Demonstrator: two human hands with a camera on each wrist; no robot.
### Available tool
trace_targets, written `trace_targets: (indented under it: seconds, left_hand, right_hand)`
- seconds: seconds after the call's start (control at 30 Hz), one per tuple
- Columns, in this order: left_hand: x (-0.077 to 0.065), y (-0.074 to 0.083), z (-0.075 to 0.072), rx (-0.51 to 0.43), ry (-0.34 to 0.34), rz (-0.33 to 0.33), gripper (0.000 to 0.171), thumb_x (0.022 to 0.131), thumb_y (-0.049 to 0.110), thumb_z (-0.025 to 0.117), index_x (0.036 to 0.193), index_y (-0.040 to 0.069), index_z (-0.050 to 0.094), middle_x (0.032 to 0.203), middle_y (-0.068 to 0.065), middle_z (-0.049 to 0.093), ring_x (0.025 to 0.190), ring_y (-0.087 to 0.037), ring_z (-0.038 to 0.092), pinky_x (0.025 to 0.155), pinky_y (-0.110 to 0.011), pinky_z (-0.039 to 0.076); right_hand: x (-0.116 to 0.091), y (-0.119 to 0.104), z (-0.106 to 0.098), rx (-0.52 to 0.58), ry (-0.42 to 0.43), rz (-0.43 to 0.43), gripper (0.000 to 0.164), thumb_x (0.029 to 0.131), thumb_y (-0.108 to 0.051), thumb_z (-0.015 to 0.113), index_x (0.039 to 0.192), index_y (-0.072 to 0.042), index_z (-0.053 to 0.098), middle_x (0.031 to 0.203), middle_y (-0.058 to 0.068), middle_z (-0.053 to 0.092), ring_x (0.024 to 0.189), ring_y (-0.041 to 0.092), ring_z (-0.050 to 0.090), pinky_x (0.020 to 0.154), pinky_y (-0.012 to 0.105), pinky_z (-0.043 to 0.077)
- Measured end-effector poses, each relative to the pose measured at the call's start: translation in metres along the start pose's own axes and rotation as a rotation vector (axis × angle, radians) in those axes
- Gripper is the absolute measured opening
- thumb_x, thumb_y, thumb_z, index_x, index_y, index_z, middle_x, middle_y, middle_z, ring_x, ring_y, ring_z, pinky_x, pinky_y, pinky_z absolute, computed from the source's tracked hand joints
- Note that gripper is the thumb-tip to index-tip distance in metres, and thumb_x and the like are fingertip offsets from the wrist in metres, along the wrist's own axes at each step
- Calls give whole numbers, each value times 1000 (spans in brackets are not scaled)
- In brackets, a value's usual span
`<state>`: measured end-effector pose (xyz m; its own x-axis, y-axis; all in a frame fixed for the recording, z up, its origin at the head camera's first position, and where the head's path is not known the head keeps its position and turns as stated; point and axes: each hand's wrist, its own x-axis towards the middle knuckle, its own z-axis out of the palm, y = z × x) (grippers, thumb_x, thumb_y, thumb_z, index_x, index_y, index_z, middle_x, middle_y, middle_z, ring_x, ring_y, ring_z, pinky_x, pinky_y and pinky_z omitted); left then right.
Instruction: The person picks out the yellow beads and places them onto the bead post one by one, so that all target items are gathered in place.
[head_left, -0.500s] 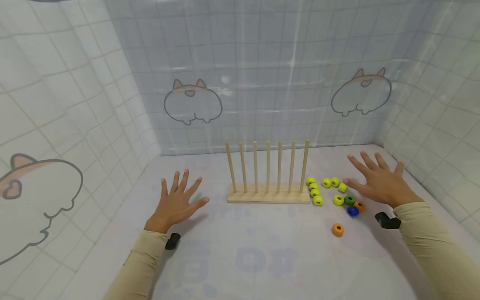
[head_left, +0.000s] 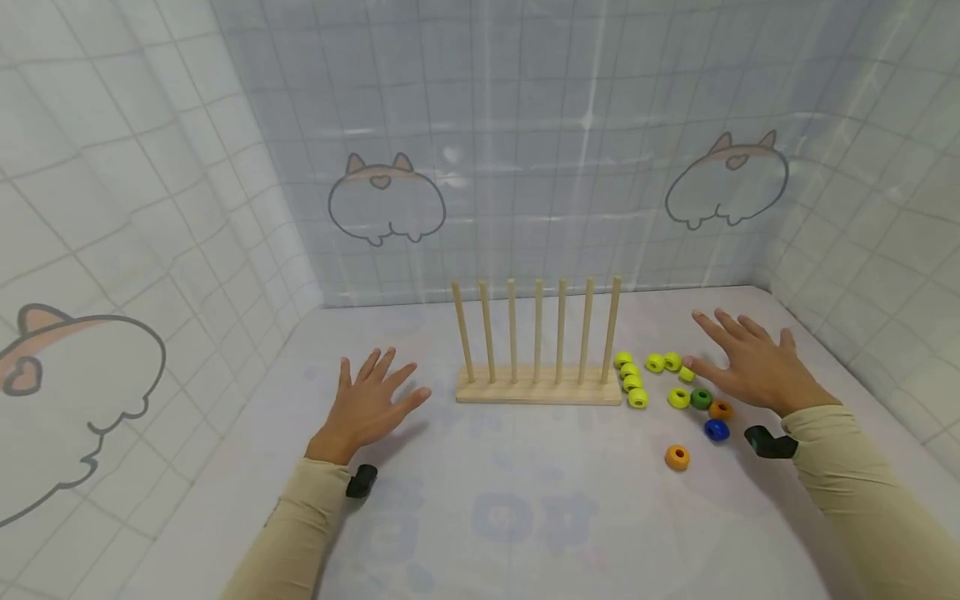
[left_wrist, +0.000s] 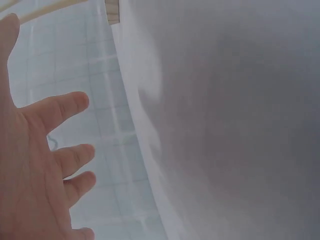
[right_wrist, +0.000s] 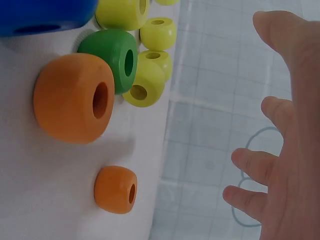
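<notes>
My left hand [head_left: 363,414] hovers over the table left of a wooden peg rack [head_left: 538,396], fingers spread and holding nothing. On the right, my right hand [head_left: 763,369] is held above the table with fingers spread, also holding nothing. Near its thumb lie several yellow beads [head_left: 678,398], a green bead [head_left: 701,399], an orange bead [head_left: 721,410] and a blue bead [head_left: 716,430]. Closer to the front sits another orange bead [head_left: 677,457]. The right wrist view has the green bead [right_wrist: 110,60] touching an orange one [right_wrist: 75,97], with a second orange bead [right_wrist: 115,190] standing apart.
Seven upright pegs in a row rise from the rack's base, all bare. A line of yellow beads [head_left: 632,382] lies against its right end. A tiled-pattern sheet [head_left: 525,167] hangs behind the table [head_left: 450,467] and along both sides.
My left hand has moved a little to the right, toward the rack. The right hand has shifted slightly left. The blue bead has rolled slightly right and nearer, away from the green bead.
</notes>
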<state>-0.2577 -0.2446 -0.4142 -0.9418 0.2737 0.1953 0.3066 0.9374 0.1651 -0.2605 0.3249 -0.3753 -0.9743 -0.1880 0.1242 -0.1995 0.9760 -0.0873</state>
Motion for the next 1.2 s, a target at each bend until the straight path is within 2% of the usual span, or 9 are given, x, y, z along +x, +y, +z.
trace_targets:
  seconds: [0.23,0.47,0.67,0.83,0.93,1.07,1.2]
  left_hand:
    - [4,8,2,-18,9,-1,76,97,72,35,141,15,59,153,-15,44,143,-39,32,110,-73,2]
    - [3,15,3,-24,15,4,73,98,70,37,135,13,64,147,-13,51,136,-38,42,111,-71,12]
    - [3,18,4,-72,7,3,71,98,68,42,133,12,65,141,-12,57,133,-36,48,110,-66,22]
    - [6,19,6,-108,27,34,66,99,64,44,129,9,67,136,-12,61,127,-35,54,106,-59,36]
    - [8,20,8,-126,39,54,64,100,61,47,127,7,68,132,-12,64,125,-34,56,103,-55,41]
    - [11,25,8,-200,39,52,61,99,58,52,127,6,68,130,-10,65,123,-33,57,102,-54,43]
    - [15,30,9,-292,6,16,60,100,57,52,132,8,66,134,-9,63,127,-33,54,103,-54,41]
  right_hand:
    - [0,-2,5,37,35,-8,86,96,-68,44,162,-18,18,155,31,29,134,59,29,99,83,10]
    - [-2,-2,9,41,117,-53,80,98,-60,51,159,-12,29,151,29,40,129,56,41,100,74,29]
    - [-4,-2,7,96,75,-16,81,98,-62,47,158,-11,29,147,32,42,128,57,41,99,73,32]
    - [-5,-2,6,174,56,3,78,99,-61,46,155,-7,35,139,32,50,122,52,49,94,71,39]
    - [-5,-1,8,224,47,16,77,100,-60,45,153,-4,39,134,32,54,116,49,54,88,69,43]
    - [-5,0,11,271,55,24,74,102,-57,44,148,1,44,130,31,56,112,47,55,86,66,45]
    - [-5,-1,14,321,73,17,69,104,-53,44,142,4,50,127,29,59,109,46,57,86,63,47]
